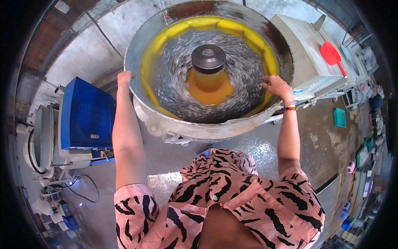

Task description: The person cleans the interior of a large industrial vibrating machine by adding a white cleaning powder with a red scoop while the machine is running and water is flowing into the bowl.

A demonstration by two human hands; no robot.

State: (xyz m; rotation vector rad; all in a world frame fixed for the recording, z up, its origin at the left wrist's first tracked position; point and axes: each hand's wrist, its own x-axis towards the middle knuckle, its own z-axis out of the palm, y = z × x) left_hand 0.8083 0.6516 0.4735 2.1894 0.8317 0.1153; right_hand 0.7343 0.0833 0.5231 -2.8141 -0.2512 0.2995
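Observation:
A large round metal tub [143,45] stands in front of me, with a yellow lining ring around its inner wall. Small silvery pieces [174,79] spin inside it and look blurred. A dark cap [208,58] tops an amber centre column. My left hand [124,77] grips the tub's left rim. My right hand [274,85] reaches over the right rim with its fingers spread just above the spinning pieces. A beaded bracelet [290,108] sits on my right wrist.
A blue motor housing [85,112] and a grey machine part [41,141] stand to the left, with cables on the wet concrete floor [323,141]. A grey metal box [306,54] with a red scoop [331,54] on it is at the right. Crates and small items line the far right.

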